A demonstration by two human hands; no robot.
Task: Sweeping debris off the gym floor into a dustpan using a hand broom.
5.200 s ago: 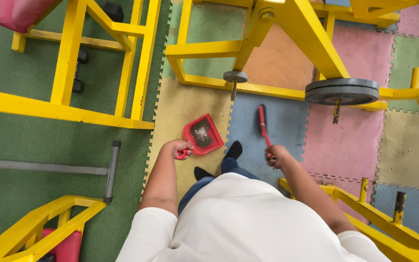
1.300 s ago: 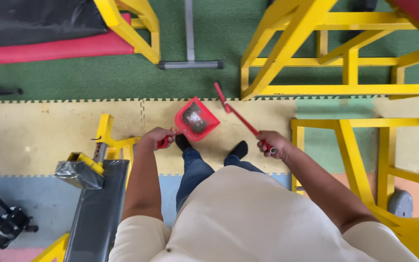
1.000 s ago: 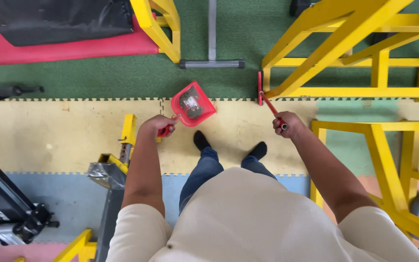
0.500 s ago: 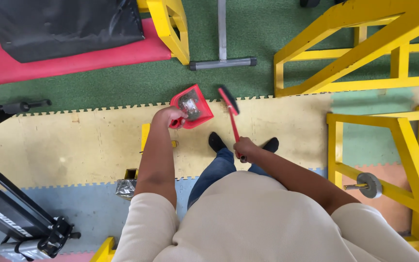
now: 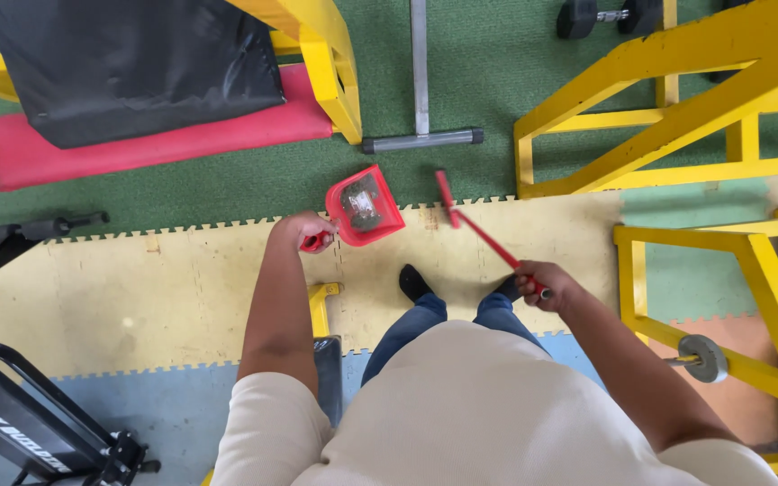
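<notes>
Soft floor mats point(image 5: 92, 297) lie under yellow frames point(image 5: 677, 117). My left hand point(image 5: 306, 230) grips the red dustpan point(image 5: 364, 205) mid-frame; my right hand point(image 5: 544, 283) is shut around the red brush point(image 5: 483, 232) beside it.

We have one view only, from a camera worn on the head, looking almost straight down our own torso to the foam floor mats point(image 5: 92, 297). Our shoulders fill the frame's 6 o'clock edge, close to the lens; the floor lies farther off. Toward 12 o'clock the green mat point(image 5: 497, 81) recedes. No second view shares this scene.
</notes>
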